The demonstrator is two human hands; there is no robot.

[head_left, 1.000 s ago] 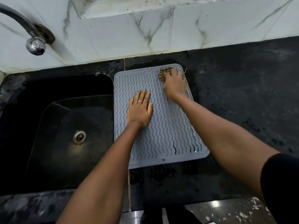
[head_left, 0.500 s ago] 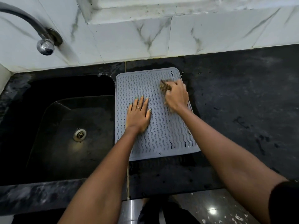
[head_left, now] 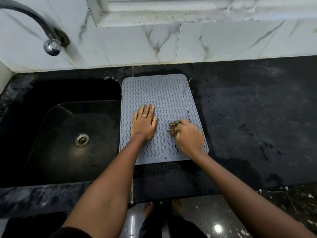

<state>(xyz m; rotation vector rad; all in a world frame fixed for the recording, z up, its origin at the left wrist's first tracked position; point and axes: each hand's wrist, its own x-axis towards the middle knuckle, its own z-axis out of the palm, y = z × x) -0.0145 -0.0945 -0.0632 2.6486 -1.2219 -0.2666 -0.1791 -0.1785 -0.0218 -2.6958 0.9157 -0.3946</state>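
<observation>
Sink beside mat, counter seemingly wet.

Lighting dim and cool throughout. Sink basin nearly black, detail lost. Bright glare spot on floor tile below the counter. Right hand smeared by motion blur. Wide-angle bending at wall tiles and frame edges.

I log the grey wavy-ribbed mat lying flat on the black counter just right of the sink, brownish scrubber touching its near-right part.
</observation>
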